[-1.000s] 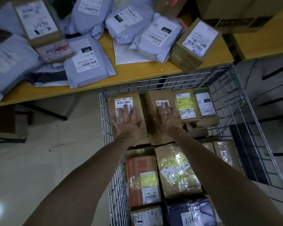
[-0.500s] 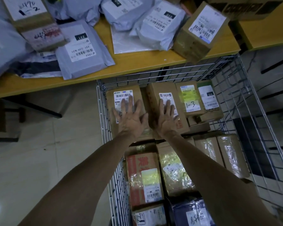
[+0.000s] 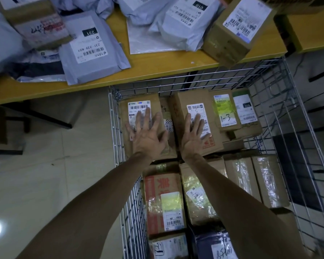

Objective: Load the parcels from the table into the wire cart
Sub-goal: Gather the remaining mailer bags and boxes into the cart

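Pressing two boxes point(image 3: 155, 101) down into the wire cart point(image 3: 113, 128); loading looks partly done.
The left hand point(image 3: 148, 136) and right hand point(image 3: 192, 139) lie flat and spread, one on each box; beyond both hands, many parcels point(image 3: 90, 47) lie unloaded on the desk point(image 3: 157, 66).

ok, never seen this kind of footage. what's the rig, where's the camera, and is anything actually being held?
No machine here: a person works bare-handed, and every picture comes from one wide-angle camera on their head, looking forward and down. The left hand rests flat on a cardboard box with an EMS label. The right hand rests flat on the brown box beside it. Both boxes sit at the far end of the wire cart, which also holds more taped parcels. Nothing is held: the fingers are straight, with no grip on either box. Beyond the cart, the yellow table carries grey mailer bags and a carton, not yet loaded.
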